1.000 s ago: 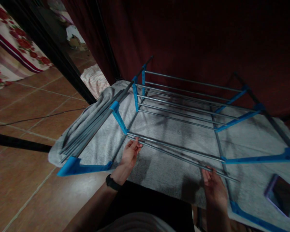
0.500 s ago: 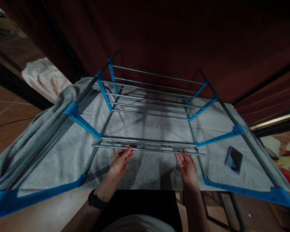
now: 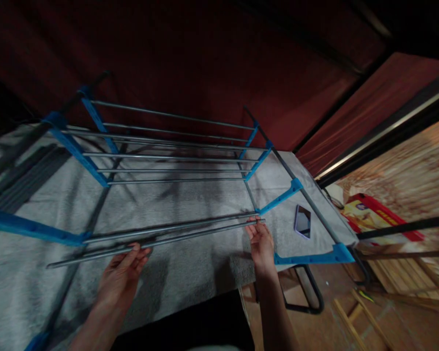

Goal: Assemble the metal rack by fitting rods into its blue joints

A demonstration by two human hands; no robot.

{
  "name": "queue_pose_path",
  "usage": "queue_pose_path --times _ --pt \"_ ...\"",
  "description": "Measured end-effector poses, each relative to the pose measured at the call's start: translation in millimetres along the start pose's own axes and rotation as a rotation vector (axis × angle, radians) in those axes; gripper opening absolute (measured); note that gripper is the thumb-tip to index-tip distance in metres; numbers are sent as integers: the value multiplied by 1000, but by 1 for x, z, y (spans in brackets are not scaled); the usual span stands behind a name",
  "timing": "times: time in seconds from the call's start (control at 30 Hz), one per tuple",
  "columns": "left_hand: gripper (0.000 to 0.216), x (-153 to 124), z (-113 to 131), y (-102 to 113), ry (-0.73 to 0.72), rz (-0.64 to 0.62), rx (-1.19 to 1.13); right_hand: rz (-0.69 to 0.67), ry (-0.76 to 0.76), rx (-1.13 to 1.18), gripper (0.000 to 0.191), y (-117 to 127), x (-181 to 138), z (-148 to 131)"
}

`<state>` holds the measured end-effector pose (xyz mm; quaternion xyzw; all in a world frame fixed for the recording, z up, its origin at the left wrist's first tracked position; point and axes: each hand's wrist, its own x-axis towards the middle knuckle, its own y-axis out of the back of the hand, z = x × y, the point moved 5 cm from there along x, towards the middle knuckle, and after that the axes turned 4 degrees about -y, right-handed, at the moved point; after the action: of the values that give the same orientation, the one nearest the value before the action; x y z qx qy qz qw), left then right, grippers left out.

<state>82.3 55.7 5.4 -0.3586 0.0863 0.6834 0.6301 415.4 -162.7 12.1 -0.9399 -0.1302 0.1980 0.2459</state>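
- one thin, straight, loose grey metal rod (image 3: 197, 234) was held slantwise by the left hand (image 3: 120, 275) & the right hand (image 3: 260, 239), over the near pt of the cloth; cdn't tell if it touched cloth
- left hand: gripping rod, thumb & fingers pinched round it, well in from its left end, which stuck out past the fingers
- right hand: fingers curled on same rod, v. nr its right end; only a short tip showed beyond
- rod ran just beside a fixed grey metal front bar (image 3: 175, 225), on the person's side of it; gap looked narrower at right end
- front bar spanned btwn a long blue plastic left arm (image 3: 32, 229) & a blue plastic right arm (image 3: 280, 199), all pt of a blue-and-grey rack (image 3: 175, 158) w/ more horiz metal bars at back
- rack was on a soft light-grey cloth (image 3: 190, 200)
- bundle of dark-grey rods (image 3: 29, 170) lay far left
- phone w/ purple edge & dark screen (image 3: 302, 222) lay flat on cloth, right of right hand, apart from it
- bg: dark-red curtain (image 3: 190, 48) behind rack; red-and-yellow pack (image 3: 376, 209) off right; light wooden frame (image 3: 349, 322) low right, nr brown tiled floor (image 3: 329, 321)
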Motion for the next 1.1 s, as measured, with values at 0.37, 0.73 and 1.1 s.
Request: queue_pose_path --times 0.37,0.73,1.1 --pt "32 -3 2 -3 -12 -27 6 12 52 16 27 2 6 -9" --pt "32 -7 0 -8 2 -25 28 -61 53 -51 25 -11 -3 -3" --pt "25 -9 -7 -6 87 -2 72 -104 -48 -5 23 -40 -24 7"
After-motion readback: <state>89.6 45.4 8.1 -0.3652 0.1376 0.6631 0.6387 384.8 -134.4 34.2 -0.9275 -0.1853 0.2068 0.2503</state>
